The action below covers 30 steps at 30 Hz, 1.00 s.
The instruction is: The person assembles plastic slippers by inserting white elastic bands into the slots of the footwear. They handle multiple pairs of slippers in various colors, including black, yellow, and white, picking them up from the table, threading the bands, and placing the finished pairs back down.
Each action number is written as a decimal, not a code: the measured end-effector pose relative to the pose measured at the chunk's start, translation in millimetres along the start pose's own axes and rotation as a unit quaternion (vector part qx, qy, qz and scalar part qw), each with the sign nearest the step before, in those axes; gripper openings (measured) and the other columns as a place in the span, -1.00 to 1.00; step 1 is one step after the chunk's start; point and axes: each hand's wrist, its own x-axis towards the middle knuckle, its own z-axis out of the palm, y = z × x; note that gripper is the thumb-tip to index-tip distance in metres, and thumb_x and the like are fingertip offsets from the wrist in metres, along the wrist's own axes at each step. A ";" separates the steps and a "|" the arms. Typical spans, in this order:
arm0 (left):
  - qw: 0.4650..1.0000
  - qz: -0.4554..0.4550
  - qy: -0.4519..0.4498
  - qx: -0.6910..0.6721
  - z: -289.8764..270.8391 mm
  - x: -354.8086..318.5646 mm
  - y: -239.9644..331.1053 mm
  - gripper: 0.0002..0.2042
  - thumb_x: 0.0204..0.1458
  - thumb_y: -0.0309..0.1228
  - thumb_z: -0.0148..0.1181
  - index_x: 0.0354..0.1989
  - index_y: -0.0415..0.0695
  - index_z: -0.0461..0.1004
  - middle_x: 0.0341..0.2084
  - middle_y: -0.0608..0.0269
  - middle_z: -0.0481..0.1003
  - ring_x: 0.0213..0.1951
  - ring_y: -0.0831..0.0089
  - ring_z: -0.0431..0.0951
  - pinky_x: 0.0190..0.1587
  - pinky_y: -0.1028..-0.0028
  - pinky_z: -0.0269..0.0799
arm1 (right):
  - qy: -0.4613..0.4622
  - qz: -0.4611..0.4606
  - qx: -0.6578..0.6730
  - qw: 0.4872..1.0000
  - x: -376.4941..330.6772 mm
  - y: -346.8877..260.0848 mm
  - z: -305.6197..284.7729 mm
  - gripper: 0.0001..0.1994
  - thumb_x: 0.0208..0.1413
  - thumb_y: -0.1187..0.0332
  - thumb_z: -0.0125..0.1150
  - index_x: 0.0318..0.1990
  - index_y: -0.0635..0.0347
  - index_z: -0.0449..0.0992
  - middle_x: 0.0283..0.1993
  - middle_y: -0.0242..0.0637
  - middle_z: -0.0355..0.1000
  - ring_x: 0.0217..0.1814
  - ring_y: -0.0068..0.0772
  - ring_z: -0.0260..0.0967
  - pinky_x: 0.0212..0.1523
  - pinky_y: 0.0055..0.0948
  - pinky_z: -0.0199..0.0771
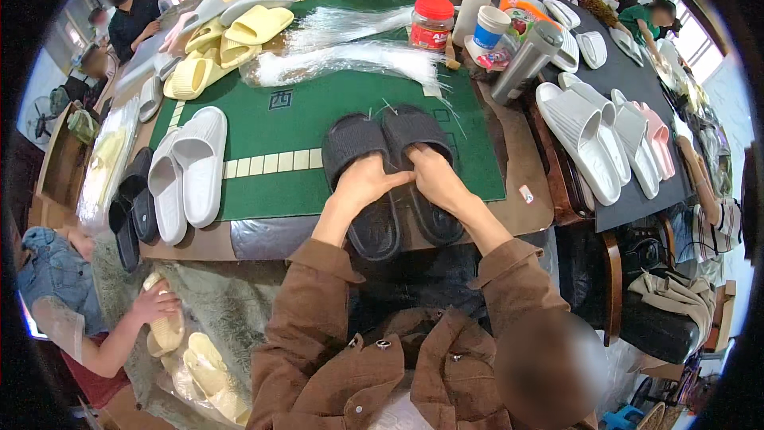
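Observation:
A pair of black slide slippers lies side by side near the table's front edge, toes away from me, heels reaching to the edge. My left hand (368,181) has its fingers tucked under the strap of the left black slipper (375,231). Likewise, my right hand (434,179) reaches under the strap of the right black slipper (437,223). My thumbs meet between the two; most of my fingertips are hidden inside. Thin clear plastic ties (387,103) stick up from the straps. Beyond lies a bundle of clear plastic ties (350,64) in a bag.
A white pair of slippers (199,167) and a black pair (143,207) lie left, with yellow slippers (255,28) behind. A red-lidded jar (431,22) and a grey flask (527,62) stand back right. Grey slippers (577,131) cover a side table. Another person's hand (157,302) holds a yellow slipper.

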 end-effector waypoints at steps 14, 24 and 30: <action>0.991 -0.018 0.129 0.007 33.2 -23.9 20.5 -0.52 -0.08 -0.09 0.24 -0.36 -0.41 0.53 -0.39 -0.31 0.53 -0.26 -0.20 0.55 -0.16 0.10 0.49 | -0.032 0.059 0.080 0.995 -19.8 -20.0 -7.5 -0.88 0.12 0.51 -0.05 -0.32 0.42 0.37 -0.35 0.23 0.38 -0.23 0.32 0.34 -0.25 0.02 0.32; 0.980 0.000 0.191 0.055 44.8 -23.9 15.1 -0.56 -0.03 -0.12 0.19 -0.38 -0.39 0.55 -0.42 -0.28 0.53 -0.35 -0.14 0.57 -0.25 0.11 0.51 | 0.062 -0.079 0.009 0.995 -45.0 -49.3 -36.6 -0.71 0.07 0.58 0.06 -0.03 0.37 0.44 -0.17 0.02 0.49 -0.09 0.08 0.43 -0.03 -0.19 0.44; 0.987 -0.040 0.154 0.037 38.4 -26.8 21.3 -0.55 -0.02 -0.11 0.17 -0.38 -0.40 0.55 -0.39 -0.29 0.52 -0.35 -0.17 0.55 -0.22 0.08 0.50 | 0.083 0.049 0.120 0.988 0.8 -40.8 -66.7 -0.83 0.10 0.51 0.09 -0.19 0.30 0.56 -0.23 -0.05 0.53 -0.22 -0.12 0.53 -0.16 -0.34 0.50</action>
